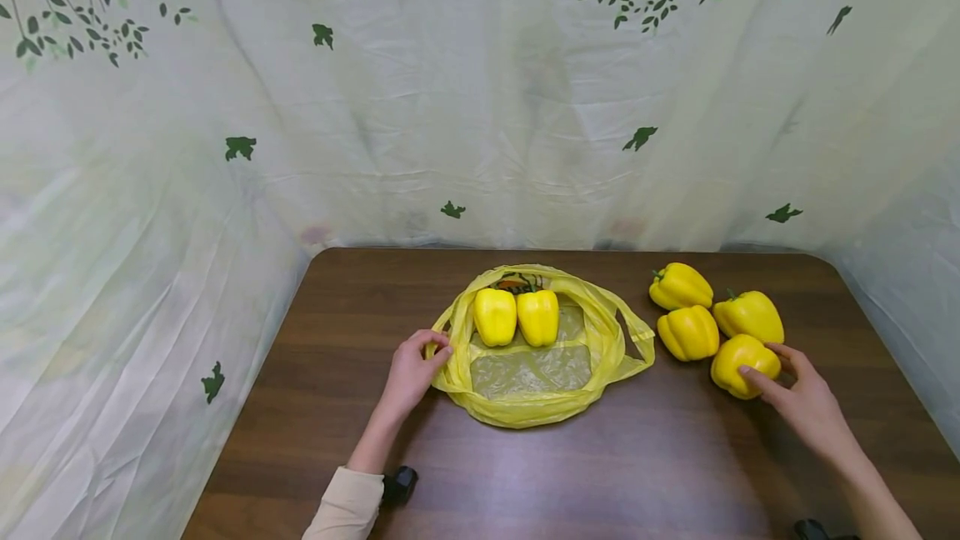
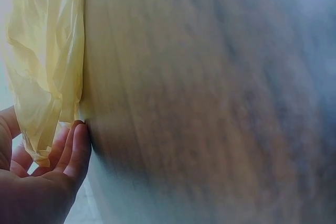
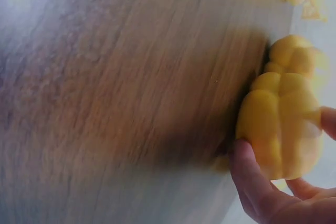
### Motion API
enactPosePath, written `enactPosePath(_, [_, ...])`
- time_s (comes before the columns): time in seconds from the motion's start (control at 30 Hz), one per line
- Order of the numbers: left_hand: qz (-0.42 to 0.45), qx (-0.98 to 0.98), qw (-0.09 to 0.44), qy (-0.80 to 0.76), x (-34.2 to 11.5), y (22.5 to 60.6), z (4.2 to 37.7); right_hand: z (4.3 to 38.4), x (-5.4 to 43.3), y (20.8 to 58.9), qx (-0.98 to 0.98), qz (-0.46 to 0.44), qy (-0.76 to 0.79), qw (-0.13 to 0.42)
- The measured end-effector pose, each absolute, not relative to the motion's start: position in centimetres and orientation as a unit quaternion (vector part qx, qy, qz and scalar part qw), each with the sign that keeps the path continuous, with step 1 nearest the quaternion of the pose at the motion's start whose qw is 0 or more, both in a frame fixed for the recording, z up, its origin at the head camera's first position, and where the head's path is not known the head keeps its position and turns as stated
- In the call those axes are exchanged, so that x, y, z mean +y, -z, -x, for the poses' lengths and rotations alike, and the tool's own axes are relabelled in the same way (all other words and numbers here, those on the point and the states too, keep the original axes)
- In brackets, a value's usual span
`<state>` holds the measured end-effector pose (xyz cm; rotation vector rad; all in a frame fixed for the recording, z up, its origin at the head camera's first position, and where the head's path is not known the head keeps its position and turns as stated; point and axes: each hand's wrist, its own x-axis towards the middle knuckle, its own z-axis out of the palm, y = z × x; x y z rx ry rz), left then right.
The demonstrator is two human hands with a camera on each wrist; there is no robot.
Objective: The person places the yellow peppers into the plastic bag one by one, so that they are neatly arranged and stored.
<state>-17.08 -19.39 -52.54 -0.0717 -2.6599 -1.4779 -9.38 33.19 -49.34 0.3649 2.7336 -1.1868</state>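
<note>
A yellow plastic bag point(image 1: 525, 415) lies on the table with its mouth spread wide, and two yellow bell peppers point(image 1: 496, 317) sit side by side inside it. At the bag's left edge, my left hand point(image 1: 417, 365) holds the handle; in the left wrist view the thin plastic point(image 2: 47, 51) hangs between thumb and fingers. Over on the right, my right hand point(image 1: 810, 402) grips the nearest yellow bell pepper point(image 1: 742, 367) between thumb and fingers. The right wrist view shows that pepper point(image 3: 281, 135) from close up, its underside near the tabletop.
Three more yellow bell peppers point(image 1: 687, 332) cluster just behind the gripped one, right of the bag. The bag's right handle point(image 1: 633, 336) stretches toward them. Behind the brown wooden table point(image 1: 360, 290) hangs a pale curtain point(image 1: 480, 107) with a leaf print.
</note>
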Motion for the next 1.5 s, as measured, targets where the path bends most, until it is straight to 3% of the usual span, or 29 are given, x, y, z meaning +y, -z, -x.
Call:
enactPosePath(0.73, [0.021,-0.871,0.045,0.489,-19.6,52.3,17.1,7.5,31.7,48.9,0.9,-0.122,0.418,0.0])
enactPosePath(1.5, [0.018,-0.869,0.037,0.493,-19.5,52.3,17.0,9.6,27.6,45.1,0.894,0.0,0.448,-0.018])
